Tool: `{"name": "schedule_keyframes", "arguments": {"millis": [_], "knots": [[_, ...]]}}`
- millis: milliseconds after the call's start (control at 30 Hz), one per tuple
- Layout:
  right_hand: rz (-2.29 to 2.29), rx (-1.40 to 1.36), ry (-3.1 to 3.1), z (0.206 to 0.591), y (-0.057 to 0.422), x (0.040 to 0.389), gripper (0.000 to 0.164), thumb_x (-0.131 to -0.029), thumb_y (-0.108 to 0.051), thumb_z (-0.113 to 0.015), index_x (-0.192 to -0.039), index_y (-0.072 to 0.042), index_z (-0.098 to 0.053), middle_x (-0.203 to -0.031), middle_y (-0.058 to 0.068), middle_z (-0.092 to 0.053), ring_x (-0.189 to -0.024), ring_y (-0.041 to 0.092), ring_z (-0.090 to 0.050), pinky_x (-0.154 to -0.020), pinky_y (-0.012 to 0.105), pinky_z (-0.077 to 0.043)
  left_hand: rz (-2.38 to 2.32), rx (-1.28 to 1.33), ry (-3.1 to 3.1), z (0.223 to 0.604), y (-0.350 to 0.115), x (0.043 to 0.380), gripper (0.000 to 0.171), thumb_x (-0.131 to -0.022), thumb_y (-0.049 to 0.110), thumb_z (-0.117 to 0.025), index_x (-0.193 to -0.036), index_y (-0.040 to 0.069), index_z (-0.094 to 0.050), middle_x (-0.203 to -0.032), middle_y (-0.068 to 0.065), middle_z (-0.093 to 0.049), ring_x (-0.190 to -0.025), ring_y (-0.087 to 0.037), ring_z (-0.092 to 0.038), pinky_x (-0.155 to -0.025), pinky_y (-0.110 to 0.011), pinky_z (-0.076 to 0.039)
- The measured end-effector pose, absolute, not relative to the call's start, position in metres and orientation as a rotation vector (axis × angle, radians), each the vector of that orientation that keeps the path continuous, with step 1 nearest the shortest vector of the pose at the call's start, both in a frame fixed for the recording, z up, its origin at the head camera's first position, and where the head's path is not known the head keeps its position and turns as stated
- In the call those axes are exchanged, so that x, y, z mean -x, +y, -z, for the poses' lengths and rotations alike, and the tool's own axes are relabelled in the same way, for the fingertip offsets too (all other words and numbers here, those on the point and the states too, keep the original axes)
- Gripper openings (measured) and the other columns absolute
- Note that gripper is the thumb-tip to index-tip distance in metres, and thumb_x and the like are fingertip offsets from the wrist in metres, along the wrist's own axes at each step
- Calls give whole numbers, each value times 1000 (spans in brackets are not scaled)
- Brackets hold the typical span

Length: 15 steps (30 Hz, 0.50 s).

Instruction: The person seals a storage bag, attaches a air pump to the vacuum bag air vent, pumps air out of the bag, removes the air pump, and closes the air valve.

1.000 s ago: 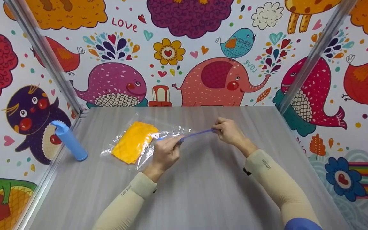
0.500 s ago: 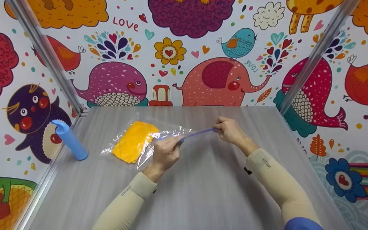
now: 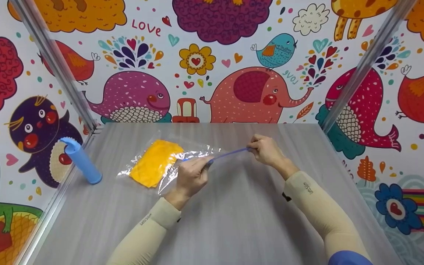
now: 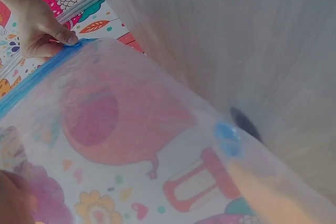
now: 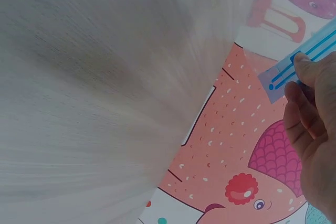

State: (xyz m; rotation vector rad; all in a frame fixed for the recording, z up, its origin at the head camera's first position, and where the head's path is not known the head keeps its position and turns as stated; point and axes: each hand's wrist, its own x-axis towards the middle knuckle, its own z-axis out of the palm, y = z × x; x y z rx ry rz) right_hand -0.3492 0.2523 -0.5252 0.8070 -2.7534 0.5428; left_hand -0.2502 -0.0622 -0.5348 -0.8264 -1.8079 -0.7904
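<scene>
A clear zip bag [image 3: 175,176] lies on the table with a folded orange cloth [image 3: 155,163] showing through its plastic. Its blue zip strip [image 3: 229,153] is stretched taut between both hands. My left hand [image 3: 193,176] pinches the strip near its middle, thumb against finger. At the strip's right end, my right hand [image 3: 265,150] pinches it too. The right wrist view shows the right thumb [image 5: 310,69] on the blue-lined strip, close to the bag's corner. In the left wrist view, the translucent bag wall [image 4: 131,114] fills much of the picture; the left hand is mostly cut off there.
A light blue pump bottle [image 3: 83,162] stands at the table's left side. Metal posts [image 3: 55,70] and a printed cartoon wall [image 3: 245,95] border the grey table [image 3: 241,221].
The head view has shifted very slightly. Both hands keep their pinch on the zip strip, with no clear movement of the bag or cloth.
</scene>
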Motion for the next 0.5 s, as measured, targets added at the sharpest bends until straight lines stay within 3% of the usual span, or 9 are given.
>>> {"name": "schedule_keyframes", "arguments": {"millis": [500], "knots": [[-486, -848, -2682, 527, 257, 351, 15, -99, -4, -83, -112, -6, -90, -101, 11, -73, -93, 28, -78, -84, 43, -71, 792, 805, -1803, 529, -66, 250, 18, -88, -9, -79, -99, 3, -86, -85, -7, -86, -69, -21, -82, -64, -33, -69]]}}
